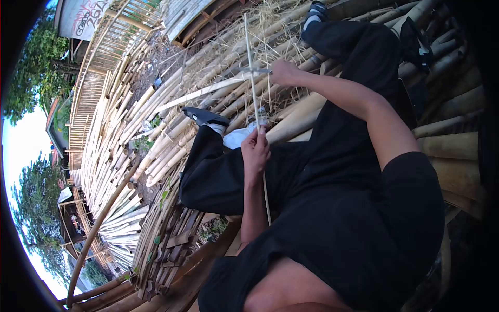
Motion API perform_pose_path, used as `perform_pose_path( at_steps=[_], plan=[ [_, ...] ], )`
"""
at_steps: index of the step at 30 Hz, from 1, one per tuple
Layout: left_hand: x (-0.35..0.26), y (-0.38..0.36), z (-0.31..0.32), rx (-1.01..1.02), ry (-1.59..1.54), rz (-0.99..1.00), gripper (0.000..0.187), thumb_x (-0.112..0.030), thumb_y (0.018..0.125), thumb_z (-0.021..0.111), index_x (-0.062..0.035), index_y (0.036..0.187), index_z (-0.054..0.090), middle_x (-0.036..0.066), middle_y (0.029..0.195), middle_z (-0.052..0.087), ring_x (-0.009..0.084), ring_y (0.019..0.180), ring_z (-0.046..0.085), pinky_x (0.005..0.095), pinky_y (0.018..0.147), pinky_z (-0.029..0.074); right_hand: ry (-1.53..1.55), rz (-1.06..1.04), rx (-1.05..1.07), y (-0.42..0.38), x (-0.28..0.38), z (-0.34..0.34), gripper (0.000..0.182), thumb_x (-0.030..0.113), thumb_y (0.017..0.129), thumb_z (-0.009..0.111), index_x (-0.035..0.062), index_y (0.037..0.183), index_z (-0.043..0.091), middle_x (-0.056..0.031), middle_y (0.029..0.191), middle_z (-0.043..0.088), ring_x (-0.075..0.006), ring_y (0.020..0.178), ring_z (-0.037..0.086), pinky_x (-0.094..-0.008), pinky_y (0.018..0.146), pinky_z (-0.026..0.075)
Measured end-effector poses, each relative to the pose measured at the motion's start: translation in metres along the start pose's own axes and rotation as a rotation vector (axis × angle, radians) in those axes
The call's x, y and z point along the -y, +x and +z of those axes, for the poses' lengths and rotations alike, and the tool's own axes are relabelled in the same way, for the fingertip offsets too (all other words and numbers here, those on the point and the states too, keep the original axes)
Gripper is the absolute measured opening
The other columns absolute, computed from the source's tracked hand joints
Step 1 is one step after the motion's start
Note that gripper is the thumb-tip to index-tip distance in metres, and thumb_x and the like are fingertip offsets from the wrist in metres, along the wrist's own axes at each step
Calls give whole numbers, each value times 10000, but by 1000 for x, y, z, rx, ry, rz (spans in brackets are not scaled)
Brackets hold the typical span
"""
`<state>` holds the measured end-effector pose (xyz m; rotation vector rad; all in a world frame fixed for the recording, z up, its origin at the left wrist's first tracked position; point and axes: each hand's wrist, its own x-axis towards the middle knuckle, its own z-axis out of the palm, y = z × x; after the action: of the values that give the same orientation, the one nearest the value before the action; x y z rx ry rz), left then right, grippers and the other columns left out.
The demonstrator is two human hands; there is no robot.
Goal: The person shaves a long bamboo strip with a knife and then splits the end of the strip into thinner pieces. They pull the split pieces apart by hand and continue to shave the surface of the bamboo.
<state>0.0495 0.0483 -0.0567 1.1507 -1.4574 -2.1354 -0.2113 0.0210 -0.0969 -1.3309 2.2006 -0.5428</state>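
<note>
My left hand [255, 152] is closed round a long thin bamboo strip [253, 86], which runs from near the top of the view down past my left forearm. Farther up, my right hand [284, 73] grips a knife [258, 70] by its handle, most of which the fingers hide. Its narrow blade lies across the strip, apparently touching it. Just beyond my left hand is a crumpled whitish plastic piece [240, 137], near my left shoe [205, 116]. Thin pale shavings [280, 49] are scattered around the knife and beyond.
My legs in black trousers [343, 151] are spread on bamboo poles. Many cut poles [117, 104] lie piled to the left, near a slatted bamboo fence [86, 96]. A curved brown pole [101, 223] crosses the lower left. Thick bamboo [449, 148] lies at the right.
</note>
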Motion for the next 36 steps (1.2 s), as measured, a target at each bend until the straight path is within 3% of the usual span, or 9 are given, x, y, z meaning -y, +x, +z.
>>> perform_pose_path(
  at_steps=[3, 9, 13, 16, 25, 27, 31, 33, 36],
  plan=[
    [-4, -12, 5, -17, -17, 2, 220, -213, 947, 490, -44, 1058, 576, -92, 546, 328, -9, 395, 271, 176, 354, 200, -191, -255, 92, -16, 18, 2, 259, 179, 706, 548, -29, 835, 634, -235, 803, 639, -331, 815, 644, -447, 734, 502],
    [-6, -11, 8, 1, -7, -26, 220, -201, 955, 470, -30, 1052, 571, -95, 543, 322, -15, 394, 267, 174, 350, 198, -78, 21, -115, 17, -14, 5, 249, 187, 715, 551, -15, 829, 642, -233, 805, 635, -366, 806, 630, -442, 736, 497],
    [-9, -22, 5, 1, -2, -1, 217, -187, 952, 476, -32, 1074, 567, -92, 545, 320, -16, 396, 264, 176, 351, 199, -192, -206, 76, 9, 0, -2, 284, 214, 752, 520, -9, 866, 654, -229, 870, 646, -340, 849, 641, -431, 750, 506],
    [-10, -32, 8, 10, 36, -26, 221, -189, 956, 468, -28, 1070, 566, -94, 549, 322, -17, 398, 266, 176, 349, 196, 20, 211, -95, 57, -55, -13, 255, 176, 739, 527, -4, 872, 648, -234, 924, 637, -341, 871, 632, -428, 760, 502],
    [-16, -37, 0, -2, -37, -19, 236, -181, 955, 470, -9, 1088, 561, -93, 550, 319, -15, 394, 264, 175, 346, 191, -119, 26, -16, 50, -46, -1, 286, 190, 751, 536, -8, 923, 648, -233, 904, 639, -331, 867, 638, -415, 768, 502],
    [-14, -38, 0, 27, 21, 42, 243, -163, 953, 467, 1, 1114, 547, -90, 545, 289, -9, 390, 246, 181, 347, 194, 57, 285, -222, 69, -75, -2, 317, 260, 794, 535, -14, 906, 648, -218, 903, 648, -331, 850, 649, -403, 713, 521],
    [-20, -27, 6, 79, -52, 57, 256, -172, 960, 447, 3, 1127, 532, -68, 550, 291, 5, 374, 255, 178, 335, 218, 205, 365, -131, 72, -66, -6, 395, 369, 839, 538, 1, 926, 652, -135, 743, 647, -265, 611, 638, -365, 541, 502],
    [-20, -18, 6, 91, -73, 74, 273, -190, 965, 437, 2, 1139, 520, -54, 564, 320, 11, 372, 267, 181, 327, 234, 1060, 269, -43, 70, -52, -2, 464, 471, 863, 523, 39, 957, 663, -3, 530, 479, -136, 386, 435, -293, 402, 378],
    [-21, -11, 7, 103, -110, 70, 269, -209, 956, 463, -4, 1112, 542, -45, 575, 370, 16, 377, 287, 178, 336, 266, 1303, 193, 90, 29, -6, -28, 466, 485, 905, 464, 50, 917, 632, 70, 475, 243, -49, 361, 205, -236, 366, 199]
  ],
)
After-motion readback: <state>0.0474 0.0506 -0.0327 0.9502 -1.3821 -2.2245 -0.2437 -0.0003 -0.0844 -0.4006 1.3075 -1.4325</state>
